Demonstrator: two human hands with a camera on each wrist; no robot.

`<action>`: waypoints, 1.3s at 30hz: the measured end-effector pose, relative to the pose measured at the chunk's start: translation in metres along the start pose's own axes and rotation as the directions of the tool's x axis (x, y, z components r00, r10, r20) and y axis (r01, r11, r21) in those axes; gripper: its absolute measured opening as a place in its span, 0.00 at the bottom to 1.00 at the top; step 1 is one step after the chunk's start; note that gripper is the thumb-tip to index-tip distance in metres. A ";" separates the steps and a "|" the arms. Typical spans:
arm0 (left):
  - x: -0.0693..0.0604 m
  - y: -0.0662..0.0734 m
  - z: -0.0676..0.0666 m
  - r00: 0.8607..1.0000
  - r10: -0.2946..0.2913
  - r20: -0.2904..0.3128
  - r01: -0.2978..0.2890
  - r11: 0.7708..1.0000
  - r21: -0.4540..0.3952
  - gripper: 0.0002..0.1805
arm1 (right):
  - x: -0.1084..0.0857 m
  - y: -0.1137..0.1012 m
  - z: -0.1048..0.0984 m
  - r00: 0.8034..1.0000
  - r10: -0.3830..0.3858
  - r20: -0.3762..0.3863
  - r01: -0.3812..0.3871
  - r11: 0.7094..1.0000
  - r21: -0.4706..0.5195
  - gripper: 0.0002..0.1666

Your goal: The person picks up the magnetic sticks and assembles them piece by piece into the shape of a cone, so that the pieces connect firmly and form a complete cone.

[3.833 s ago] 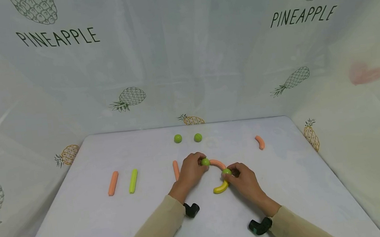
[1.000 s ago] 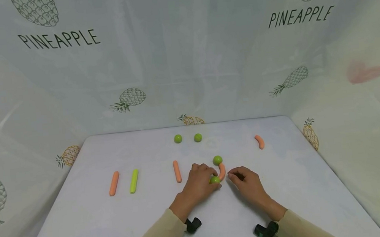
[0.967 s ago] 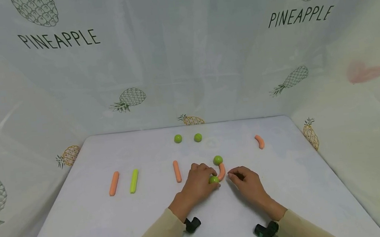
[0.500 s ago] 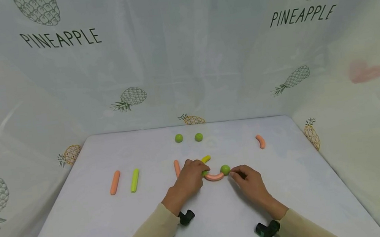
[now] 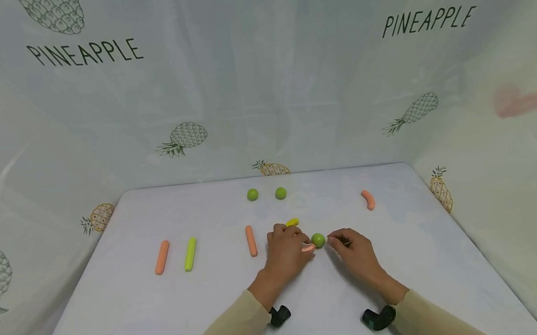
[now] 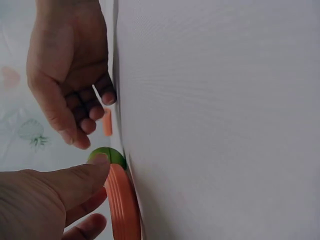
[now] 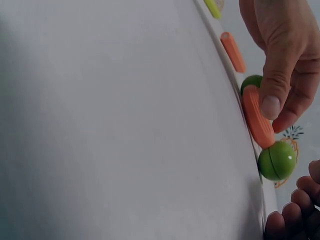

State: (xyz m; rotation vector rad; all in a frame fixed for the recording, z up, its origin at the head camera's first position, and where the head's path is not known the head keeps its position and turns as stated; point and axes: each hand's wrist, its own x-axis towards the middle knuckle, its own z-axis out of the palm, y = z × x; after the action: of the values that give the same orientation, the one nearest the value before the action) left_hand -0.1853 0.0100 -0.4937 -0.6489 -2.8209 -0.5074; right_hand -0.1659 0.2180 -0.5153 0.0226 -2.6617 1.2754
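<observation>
A curved orange stick (image 7: 256, 120) with ridges along it joins two green balls. In the head view my left hand (image 5: 288, 249) is over it, thumb and fingers to either side; the thumb and a finger appear to pinch it. The right-hand green ball (image 5: 318, 240) meets the stick's right end. The other green ball (image 7: 251, 82) is partly hidden and is covered by my left hand in the head view. A yellow stick (image 5: 292, 222) shows its tip behind that hand. Just right of the near ball, my right hand (image 5: 356, 250) has loosely bent fingers, holding nothing.
Two loose green balls (image 5: 253, 194) lie at the back of the white table (image 5: 406, 283). Left of the hands lie an orange stick (image 5: 251, 241), a lime stick (image 5: 190, 254) and another orange stick (image 5: 162, 257). A short curved orange stick (image 5: 368, 200) lies at the back right.
The joined balls and sticks have been turned on the table, bringing the yellow stick to the back. My left hand has shifted right, from the left ball onto the curved stick. My right hand barely moves.
</observation>
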 end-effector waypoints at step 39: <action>0.001 -0.026 0.008 0.996 0.093 -0.004 -0.093 0.990 -0.105 0.07 | 0.038 0.022 -0.038 0.999 0.041 -0.016 -0.042 0.998 -0.044 0.15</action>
State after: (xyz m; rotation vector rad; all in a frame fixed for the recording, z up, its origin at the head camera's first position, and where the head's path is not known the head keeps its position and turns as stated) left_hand -0.1986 -0.0089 -0.5081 -0.7966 -2.7645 -0.6417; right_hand -0.1988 0.2636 -0.5028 -0.0490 -2.6896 1.2238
